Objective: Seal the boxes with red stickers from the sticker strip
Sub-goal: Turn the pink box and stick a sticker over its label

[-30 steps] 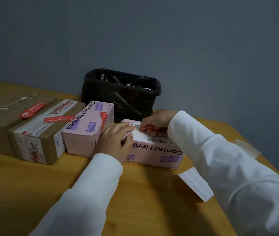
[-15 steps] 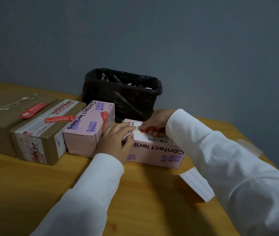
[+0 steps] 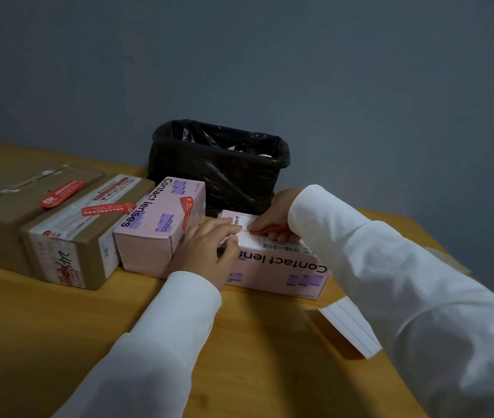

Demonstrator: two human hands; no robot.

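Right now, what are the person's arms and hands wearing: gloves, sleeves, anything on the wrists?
Both arms are in long white sleeves of plain, slightly creased fabric that end in cuffs at the wrists. The left hand and the right hand are bare: no gloves. No rings, watch or markings can be made out; the cuffs cover the wrists.

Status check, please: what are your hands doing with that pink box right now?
Left hand steadies pink box. Right hand presses red sticker onto its top. Nothing in the way.
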